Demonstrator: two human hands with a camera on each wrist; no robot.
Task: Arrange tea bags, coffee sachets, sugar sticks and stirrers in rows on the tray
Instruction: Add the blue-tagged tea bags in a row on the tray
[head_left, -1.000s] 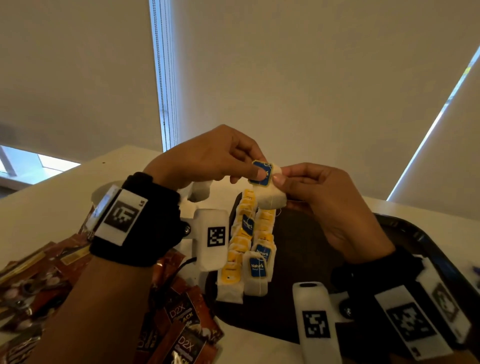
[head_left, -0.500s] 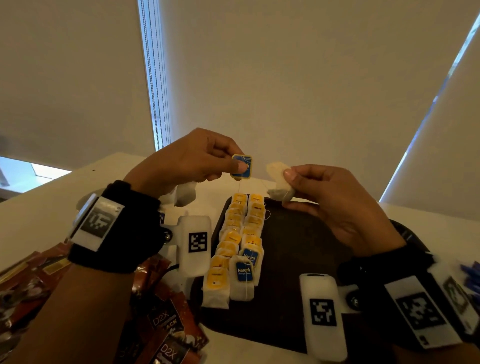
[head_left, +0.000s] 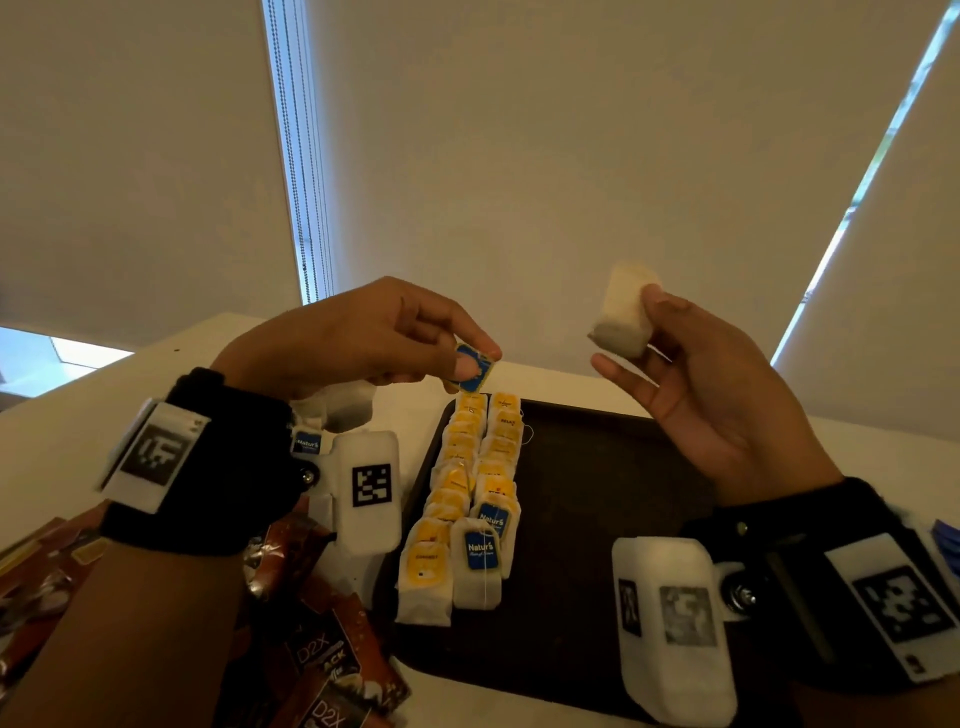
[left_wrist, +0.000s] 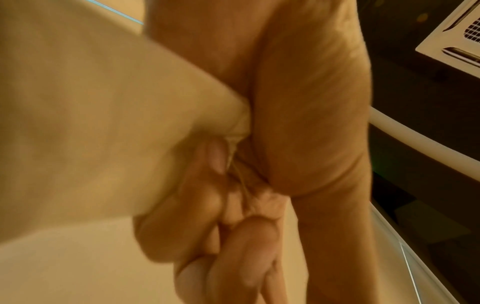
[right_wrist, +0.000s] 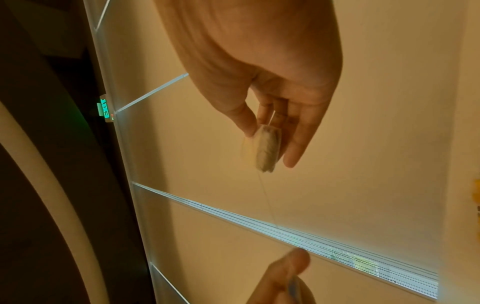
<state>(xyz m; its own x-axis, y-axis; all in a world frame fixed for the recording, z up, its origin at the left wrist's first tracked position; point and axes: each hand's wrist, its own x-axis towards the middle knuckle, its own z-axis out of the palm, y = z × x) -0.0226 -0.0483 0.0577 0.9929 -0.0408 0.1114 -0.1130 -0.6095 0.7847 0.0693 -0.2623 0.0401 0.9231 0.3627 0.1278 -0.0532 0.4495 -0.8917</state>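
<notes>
My right hand (head_left: 636, 338) holds a white tea bag (head_left: 623, 312) up above the dark tray (head_left: 613, 467), pinched between thumb and fingers. My left hand (head_left: 467, 366) pinches that bag's blue tag (head_left: 475, 371) over the tray's far left corner. In the right wrist view a thin string runs from the tea bag (right_wrist: 267, 150) down toward the left hand (right_wrist: 283, 275). More white tea bags (head_left: 337, 405) are tucked under the left palm, and one shows as a blurred white bag (left_wrist: 78, 123) in the left wrist view. Two rows of tea bags (head_left: 467, 499) with yellow and blue tags lie along the tray's left side.
Brown coffee sachets (head_left: 322, 660) are piled on the white table (head_left: 78, 415) left of the tray. Something blue (head_left: 948, 540) shows at the right edge. The tray's middle and right part is bare dark surface. Window blinds rise behind the table.
The hands have drawn apart. The right hand lifted the tea bag up and to the right, while the left hand kept the blue tag low, pulling the string out.
</notes>
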